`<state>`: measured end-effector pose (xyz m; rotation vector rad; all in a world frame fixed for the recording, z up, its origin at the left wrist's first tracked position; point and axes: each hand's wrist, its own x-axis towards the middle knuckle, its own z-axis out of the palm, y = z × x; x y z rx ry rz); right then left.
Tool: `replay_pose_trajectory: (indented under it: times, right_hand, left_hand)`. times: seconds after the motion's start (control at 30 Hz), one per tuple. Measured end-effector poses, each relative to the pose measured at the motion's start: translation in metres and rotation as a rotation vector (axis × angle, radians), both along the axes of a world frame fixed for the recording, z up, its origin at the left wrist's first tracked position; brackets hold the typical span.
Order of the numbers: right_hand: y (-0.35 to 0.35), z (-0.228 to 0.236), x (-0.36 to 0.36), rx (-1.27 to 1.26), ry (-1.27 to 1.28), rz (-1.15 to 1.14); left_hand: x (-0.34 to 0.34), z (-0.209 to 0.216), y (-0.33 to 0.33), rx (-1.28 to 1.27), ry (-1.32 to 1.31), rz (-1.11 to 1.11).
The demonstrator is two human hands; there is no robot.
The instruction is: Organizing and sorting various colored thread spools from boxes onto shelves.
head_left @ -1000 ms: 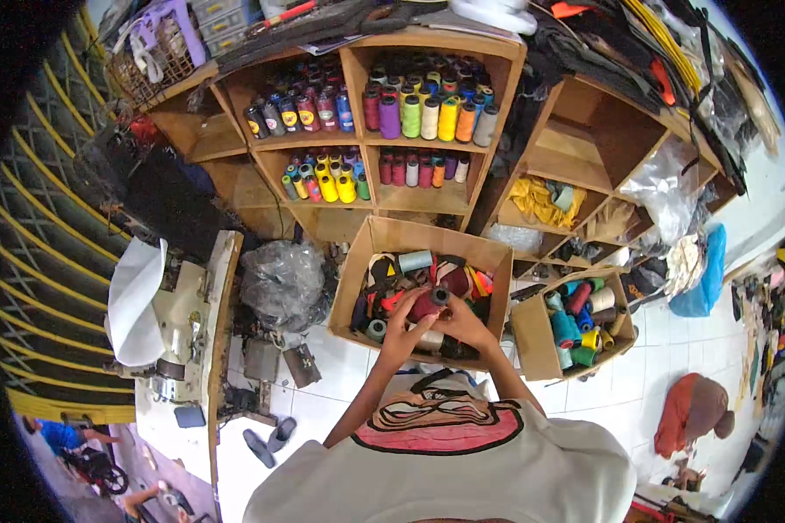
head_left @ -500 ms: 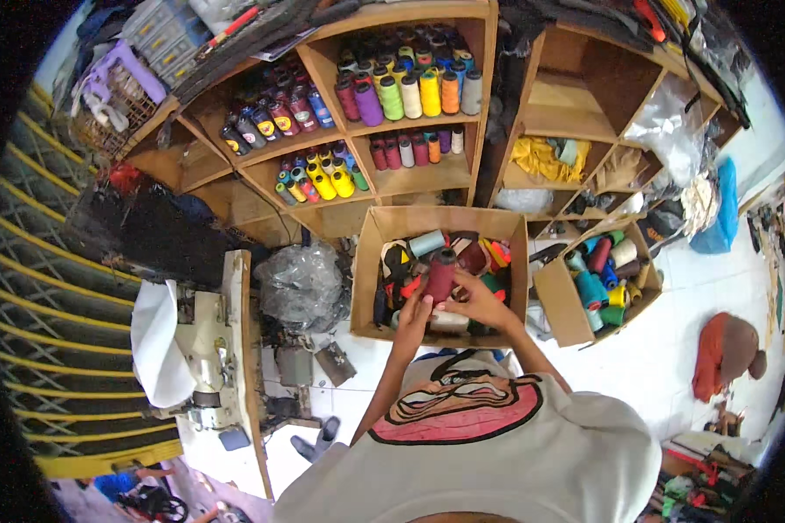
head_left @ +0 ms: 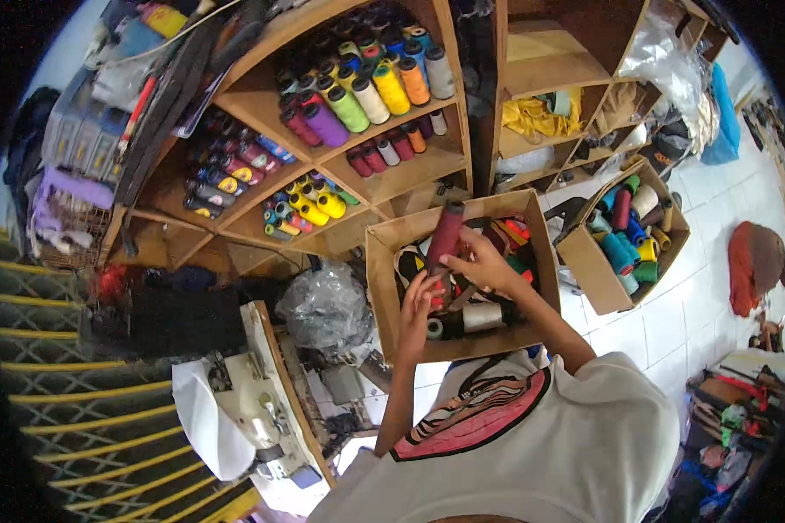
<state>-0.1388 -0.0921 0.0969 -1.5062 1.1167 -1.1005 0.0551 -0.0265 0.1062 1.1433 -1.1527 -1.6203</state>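
A maroon thread spool (head_left: 446,237) with a dark top is held tilted over the open cardboard box (head_left: 384,261). My right hand (head_left: 481,263) has its fingers and thumb closed round the spool's side. Below it, my left hand (head_left: 417,305) is closed at the spool's lower end, its fingertips partly hidden. A pale cream spool (head_left: 482,317) lies in the box near its front wall, amid several dark, red and other coloured pieces. My forearms cover part of the box's contents.
Wooden shelves (head_left: 392,185) with rows of coloured thread spools (head_left: 366,98) stand ahead. A second box (head_left: 597,277) of spools sits on the tiled floor to the right. Left are a crumpled plastic bag (head_left: 324,305) and a sewing machine (head_left: 262,401).
The view has turned, so shelves and boxes sit at a new slant. The maroon spool is raised slightly and leans more. Both my hands have stayed on it, with the grip shifted.
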Motion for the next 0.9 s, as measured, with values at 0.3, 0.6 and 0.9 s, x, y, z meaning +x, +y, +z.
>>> replay_pose_trajectory:
  times: [0.3, 0.6, 0.9]
  right_hand:
    - [-0.161, -0.058, -0.004, -0.019, 0.1, -0.27]
    - [-0.305, -0.195, -0.049, 0.203, 0.586, -0.648]
    - [-0.345, -0.244, -0.033, 0.234, 0.491, -0.711]
  left_hand:
    - [0.013, -0.003, -0.031, -0.051, -0.146, -0.062]
    - [-0.001, -0.019, -0.027, 0.036, -0.15, -0.194]
    - [-0.001, -0.015, -0.06, -0.006, -0.226, -0.136]
